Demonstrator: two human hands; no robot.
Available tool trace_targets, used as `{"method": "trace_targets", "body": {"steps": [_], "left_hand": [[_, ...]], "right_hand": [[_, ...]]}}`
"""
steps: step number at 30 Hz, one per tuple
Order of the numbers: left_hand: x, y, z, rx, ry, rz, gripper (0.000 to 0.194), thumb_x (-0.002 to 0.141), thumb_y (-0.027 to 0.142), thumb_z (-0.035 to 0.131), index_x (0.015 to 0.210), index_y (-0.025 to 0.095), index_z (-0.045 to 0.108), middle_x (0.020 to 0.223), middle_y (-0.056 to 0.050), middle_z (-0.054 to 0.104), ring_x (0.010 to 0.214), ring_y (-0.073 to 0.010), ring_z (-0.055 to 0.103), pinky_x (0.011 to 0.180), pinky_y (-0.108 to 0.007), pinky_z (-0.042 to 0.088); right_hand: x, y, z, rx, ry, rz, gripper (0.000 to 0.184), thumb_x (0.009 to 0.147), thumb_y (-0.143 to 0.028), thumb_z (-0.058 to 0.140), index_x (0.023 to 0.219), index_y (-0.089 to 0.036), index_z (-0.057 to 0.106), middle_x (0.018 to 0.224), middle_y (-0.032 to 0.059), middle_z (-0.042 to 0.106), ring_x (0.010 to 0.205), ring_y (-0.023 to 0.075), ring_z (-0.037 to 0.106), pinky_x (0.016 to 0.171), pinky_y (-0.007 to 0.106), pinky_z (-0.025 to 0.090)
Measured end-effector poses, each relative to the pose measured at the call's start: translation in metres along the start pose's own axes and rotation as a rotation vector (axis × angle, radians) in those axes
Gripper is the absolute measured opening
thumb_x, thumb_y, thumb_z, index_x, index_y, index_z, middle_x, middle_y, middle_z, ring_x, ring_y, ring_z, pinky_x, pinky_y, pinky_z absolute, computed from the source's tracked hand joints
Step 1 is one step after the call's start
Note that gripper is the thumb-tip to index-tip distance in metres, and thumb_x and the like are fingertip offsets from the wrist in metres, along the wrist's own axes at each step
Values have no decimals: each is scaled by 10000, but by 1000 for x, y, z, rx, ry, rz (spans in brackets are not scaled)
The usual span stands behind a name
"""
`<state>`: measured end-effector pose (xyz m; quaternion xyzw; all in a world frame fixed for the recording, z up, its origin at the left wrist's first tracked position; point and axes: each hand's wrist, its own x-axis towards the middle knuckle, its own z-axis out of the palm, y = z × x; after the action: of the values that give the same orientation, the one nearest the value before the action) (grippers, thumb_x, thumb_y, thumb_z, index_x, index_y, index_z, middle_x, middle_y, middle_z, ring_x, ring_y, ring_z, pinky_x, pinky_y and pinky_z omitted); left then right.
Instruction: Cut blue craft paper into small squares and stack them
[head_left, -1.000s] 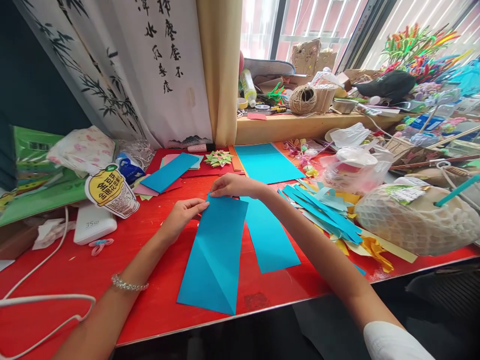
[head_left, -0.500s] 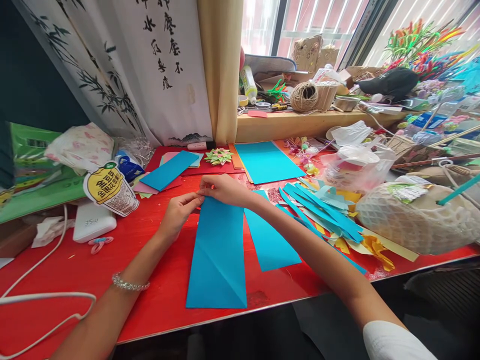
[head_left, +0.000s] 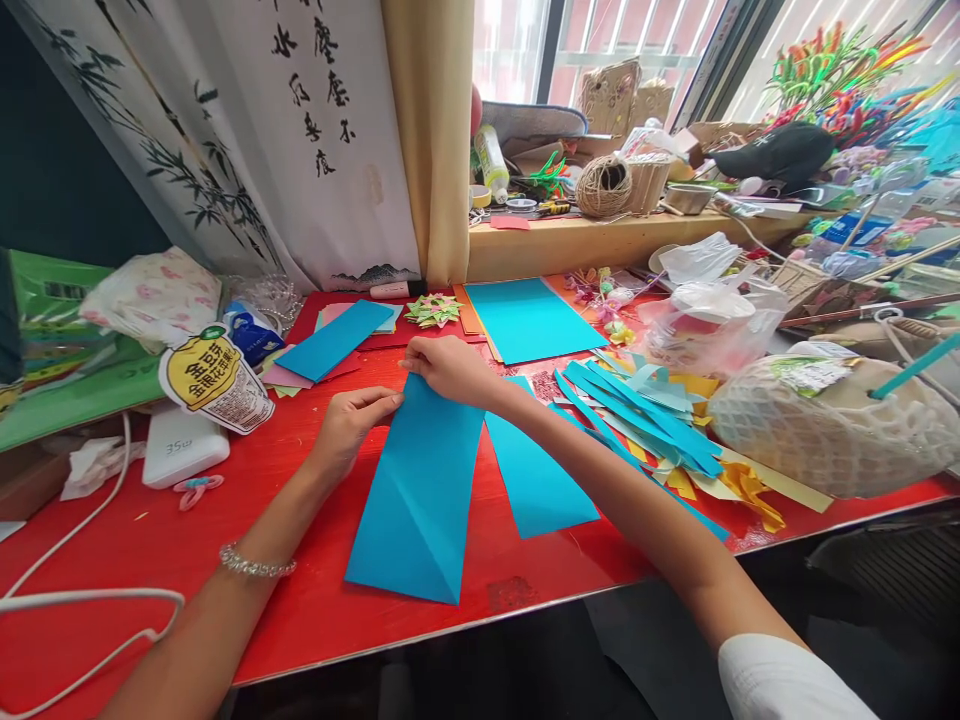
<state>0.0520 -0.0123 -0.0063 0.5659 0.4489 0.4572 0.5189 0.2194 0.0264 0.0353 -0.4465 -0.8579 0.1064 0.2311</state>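
A long blue sheet of paper (head_left: pixel 416 500) with a diagonal crease across its lower part slants over the red table. My right hand (head_left: pixel 450 370) pinches its far end, at the top left corner. Thumb and fingers together, my left hand (head_left: pixel 351 425) grips the sheet's left edge just below that corner. Another blue paper piece (head_left: pixel 541 470) lies flat to the right, partly under my right forearm. Beyond my hands is a bigger blue sheet (head_left: pixel 536 320) on top of orange paper.
Cut blue strips (head_left: pixel 645 415) and yellow scraps are heaped at the right. A folded paper star (head_left: pixel 433 310) sits near the curtain, beside a blue rectangle (head_left: pixel 335 340). A white power bank (head_left: pixel 184 445) and a cable lie left. A net-wrapped round thing (head_left: pixel 832 425) stands far right.
The blue sheet has turned, its near end swinging left. My left hand has slid slightly down along its edge, and my right hand stays at the far end.
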Motion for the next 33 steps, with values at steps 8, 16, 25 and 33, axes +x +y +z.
{"method": "trace_targets", "body": {"steps": [8,16,25,33], "left_hand": [[-2,0,1,56,-6,16,131,671,308,652,705,193,705,656,-20,633,646,-179,565,616,-275,469],[-7,7,7,41,3,46,132,661,297,654,674,174,700,629,1,636,598,-130,550,585,-240,445],[-5,5,2,24,25,52,112,628,286,703,689,195,723,674,1,678,628,-128,556,564,-224,428],[-2,5,-5,55,-29,134,103,682,278,661,704,199,724,663,-16,692,617,-163,619,615,-279,506]], "right_hand": [[7,18,-9,-125,104,32,235,896,-317,362,835,-189,549,828,49,637,742,188,540,525,250,220],[6,36,-37,-157,232,106,242,897,-333,357,877,-203,559,894,46,646,791,197,554,529,248,235],[3,62,-70,-172,431,189,240,866,-348,399,859,-195,584,842,62,635,774,208,544,641,281,327],[-5,64,-91,-170,557,222,228,856,-340,404,831,-191,574,795,76,609,751,206,521,672,317,356]]}}
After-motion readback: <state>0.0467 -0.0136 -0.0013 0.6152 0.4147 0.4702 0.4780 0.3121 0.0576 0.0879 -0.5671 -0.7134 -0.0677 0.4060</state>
